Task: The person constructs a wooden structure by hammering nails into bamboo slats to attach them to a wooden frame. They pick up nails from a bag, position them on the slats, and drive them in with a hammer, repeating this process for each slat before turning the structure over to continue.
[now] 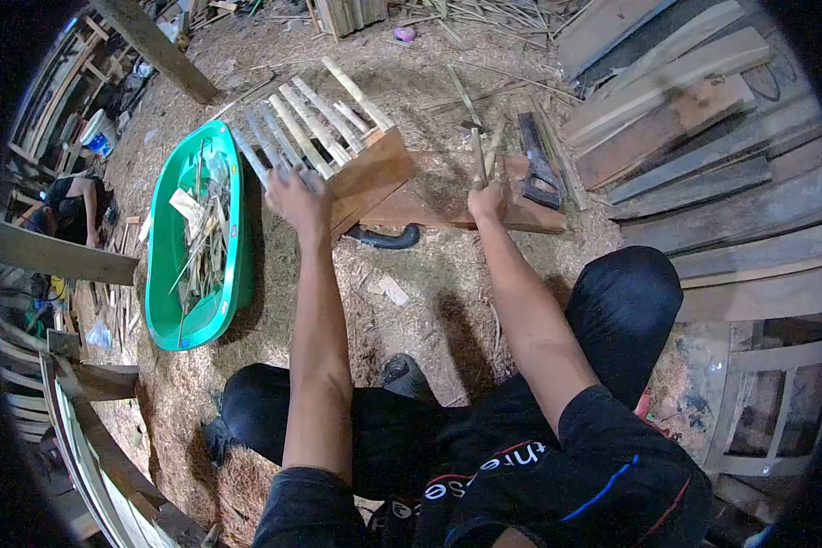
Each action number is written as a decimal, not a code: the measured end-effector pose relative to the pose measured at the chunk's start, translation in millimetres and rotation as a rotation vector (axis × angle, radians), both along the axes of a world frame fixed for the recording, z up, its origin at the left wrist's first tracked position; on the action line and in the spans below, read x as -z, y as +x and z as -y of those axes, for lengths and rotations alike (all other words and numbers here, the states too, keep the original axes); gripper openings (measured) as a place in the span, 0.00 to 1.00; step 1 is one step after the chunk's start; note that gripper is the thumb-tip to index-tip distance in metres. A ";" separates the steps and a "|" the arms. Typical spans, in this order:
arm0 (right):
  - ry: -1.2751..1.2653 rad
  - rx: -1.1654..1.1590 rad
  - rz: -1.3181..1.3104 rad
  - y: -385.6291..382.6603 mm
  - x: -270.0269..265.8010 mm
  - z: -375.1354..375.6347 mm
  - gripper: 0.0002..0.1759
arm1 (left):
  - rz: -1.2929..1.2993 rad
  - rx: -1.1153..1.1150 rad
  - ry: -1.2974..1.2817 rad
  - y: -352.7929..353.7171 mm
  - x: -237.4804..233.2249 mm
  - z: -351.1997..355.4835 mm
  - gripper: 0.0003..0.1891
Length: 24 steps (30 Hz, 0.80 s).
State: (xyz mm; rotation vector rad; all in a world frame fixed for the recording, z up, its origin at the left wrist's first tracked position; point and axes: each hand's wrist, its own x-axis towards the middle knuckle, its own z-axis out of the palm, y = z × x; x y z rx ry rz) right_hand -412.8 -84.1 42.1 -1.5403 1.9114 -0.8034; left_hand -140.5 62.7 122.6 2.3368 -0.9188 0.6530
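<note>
My left hand (297, 196) grips the near left side of a slatted wooden piece (315, 128), its fingers over the slats. Pale round-edged slats stick out from a brown board (374, 173) that stands tilted. My right hand (487, 199) is closed around the handle of a hammer (477, 155), whose dark head points away from me. Beneath it lies a thick reddish plank (438, 210) on the ground. A handsaw (539, 173) with a black handle rests at the plank's right end. A curved black handle (384, 237) lies at its near edge.
A green tub (233, 228) with wood scraps stands at my left. Boards (685, 137) lie in rows at my right. A wooden post (160, 46) rises at the back left. Another person (73, 205) crouches at far left. Wood shavings cover the ground.
</note>
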 end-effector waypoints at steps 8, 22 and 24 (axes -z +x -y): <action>0.193 0.011 -0.150 -78.2 1.4 4.9 0.22 | -0.153 0.677 0.068 -110.1 13.3 81.8 0.21; -0.374 0.023 -0.048 -158.4 45.1 47.6 0.10 | -1.078 0.612 0.427 -217.3 86.2 138.3 0.13; -0.408 0.148 -0.081 -179.4 42.3 60.7 0.09 | -0.845 0.630 0.310 -222.1 103.8 149.6 0.17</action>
